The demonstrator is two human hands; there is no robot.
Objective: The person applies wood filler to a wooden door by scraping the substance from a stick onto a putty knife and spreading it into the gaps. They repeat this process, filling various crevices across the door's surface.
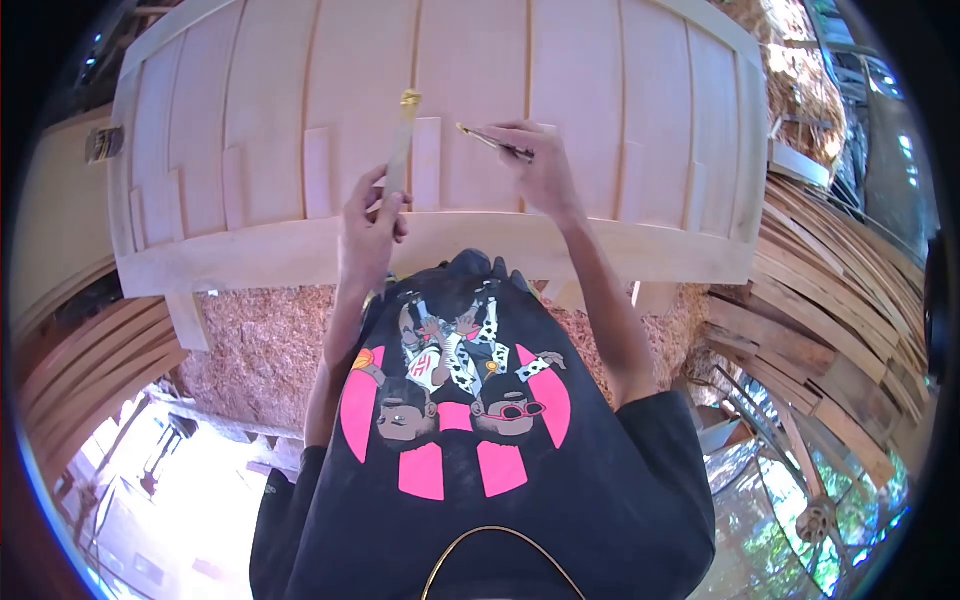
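My left hand point(372, 225) is closed around the lower end of a flat, pale strip point(398, 160), held upright. A lump of yellow paste point(410, 99) sits on the strip's top end. To its right, my right hand point(541, 170) grips a slim, dark-handled tool point(500, 145). That tool's tip points left toward the strip and carries a dab of yellow; its exact kind is too small to make out. Both hands are above a large pale wooden panel point(470, 60) with long grooves. The tool and the strip are apart.
Short wooden strips point(317, 172) lie along the panel's boards near its front rail point(460, 240). Stacked planks point(830, 320) are at the right, and more boards point(110, 350) at the left. Wood shavings point(265, 350) cover the ground below the panel.
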